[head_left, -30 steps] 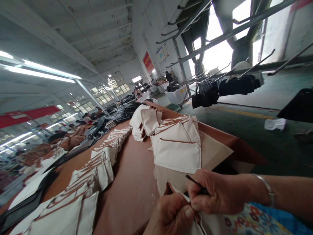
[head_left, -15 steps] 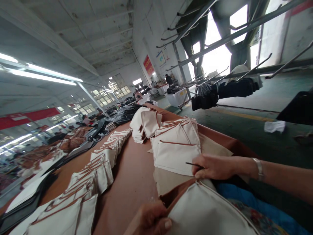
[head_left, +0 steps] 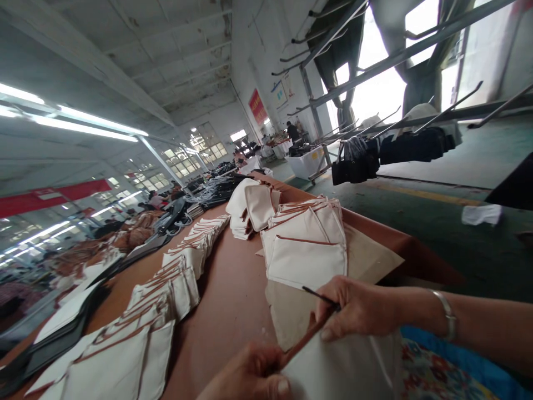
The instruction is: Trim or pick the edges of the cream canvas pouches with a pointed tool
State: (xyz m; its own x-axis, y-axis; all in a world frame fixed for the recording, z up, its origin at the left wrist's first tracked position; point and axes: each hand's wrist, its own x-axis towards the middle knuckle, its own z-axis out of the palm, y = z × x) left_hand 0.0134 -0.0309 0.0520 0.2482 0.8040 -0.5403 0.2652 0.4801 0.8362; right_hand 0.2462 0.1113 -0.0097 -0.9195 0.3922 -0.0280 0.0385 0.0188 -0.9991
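Observation:
A white pouch-like piece with a brown edge (head_left: 333, 366) lies in front of me at the bottom of the view. My left hand (head_left: 250, 372) has its fingers and thumb closed on the pouch's left corner. Along its upper edge, my right hand (head_left: 353, 311) pinches the pouch, and a thin dark stick-like tool (head_left: 311, 293) pokes out from the same fingers. I cannot make out the tool's exact kind. Just beyond the right hand rests a stack of white pouches (head_left: 308, 260) with brown edges, lying on beige sheets (head_left: 287, 305).
Rows of overlapping white pouches (head_left: 120, 361) run along the left of the brown table (head_left: 212, 311). Another white pile (head_left: 258, 205) sits farther back. To the right stands a metal rack with hooks (head_left: 400, 55) and dark bags (head_left: 353, 164). A person (head_left: 292, 131) is in the distance.
My right hand has moved down, and the pouch edge is now pinched under its thumb. The left hand stays at the pouch's corner. The camera view has shifted slightly.

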